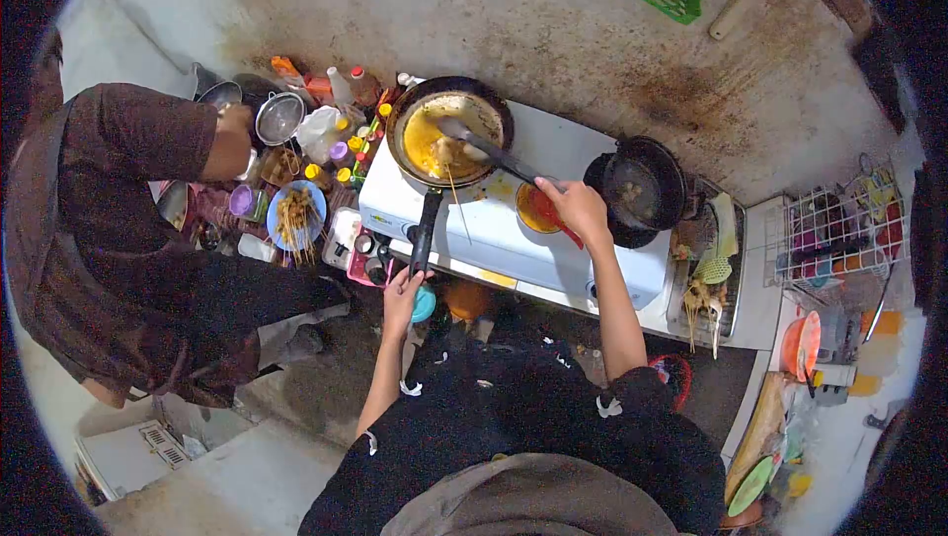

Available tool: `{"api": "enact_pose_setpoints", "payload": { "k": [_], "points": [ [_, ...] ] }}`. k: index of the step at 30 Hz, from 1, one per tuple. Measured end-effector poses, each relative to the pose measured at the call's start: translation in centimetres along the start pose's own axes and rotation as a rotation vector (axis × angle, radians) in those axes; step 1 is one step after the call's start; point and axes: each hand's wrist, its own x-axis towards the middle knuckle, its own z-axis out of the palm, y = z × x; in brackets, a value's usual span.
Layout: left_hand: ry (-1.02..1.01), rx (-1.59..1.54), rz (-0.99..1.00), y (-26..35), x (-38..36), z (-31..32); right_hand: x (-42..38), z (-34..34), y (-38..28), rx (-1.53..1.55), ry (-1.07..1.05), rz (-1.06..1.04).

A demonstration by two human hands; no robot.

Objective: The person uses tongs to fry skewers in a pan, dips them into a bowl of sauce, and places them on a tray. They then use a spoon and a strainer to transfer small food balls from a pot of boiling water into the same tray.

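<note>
A frying pan with yellow liquid and some pieces of food in it sits on the left of the white stove. My left hand is closed around the pan's black handle. My right hand grips a dark spatula, whose head rests in the pan's yellow liquid. A thin skewer sticks out over the pan's near rim. Just below my right hand is a bowl of orange-red sauce, partly hidden by the hand.
At the left stands another person, reaching toward a strainer. A blue plate of skewers and several bottles lie between us. A dark wok is on the stove's right. Farther right are a tray and a wire basket.
</note>
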Motion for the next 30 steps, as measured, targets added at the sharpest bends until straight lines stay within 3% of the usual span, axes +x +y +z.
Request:
{"api": "enact_pose_setpoints", "payload": {
  "k": [3, 6, 9, 30],
  "points": [
    [-0.005, 0.002, 0.000, -0.3, 0.0, -0.1, -0.4, -0.1, -0.3, 0.149, 0.017, 0.011],
    [-0.003, -0.027, -0.029, -0.3, 0.0, -0.2, -0.4, -0.1, -0.2, 0.012, 0.051, 0.037],
    [-0.016, -0.033, -0.005, -0.3, 0.3, -0.1, -0.1, 0.3, 0.2, 0.070, -0.030, 0.017],
    [-0.002, -0.002, -0.008, 0.4, -0.2, 0.2, 0.2, 0.6, 0.3, 0.057, 0.006, 0.037]
  ]
}}
